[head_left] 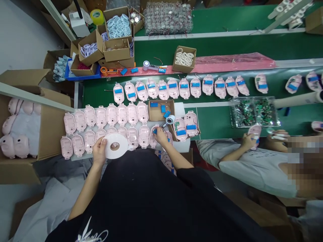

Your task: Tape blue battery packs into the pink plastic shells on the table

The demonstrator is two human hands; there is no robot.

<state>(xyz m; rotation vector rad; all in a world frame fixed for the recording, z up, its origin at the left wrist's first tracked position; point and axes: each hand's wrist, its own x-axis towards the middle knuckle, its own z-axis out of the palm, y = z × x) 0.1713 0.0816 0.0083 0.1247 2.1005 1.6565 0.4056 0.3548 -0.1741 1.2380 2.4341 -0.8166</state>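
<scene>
At the desk (214, 121), your left hand (100, 150) grips the rim of a white roll (122, 148), flat face up, while your right hand (161, 136), the nearer of the 2, pinches a blue battery (154, 131) at the far half of a pink shell (153, 141). The shell lies right of the roll, its long axis pointing away from you; your fingers mask the battery's own axis.
</scene>
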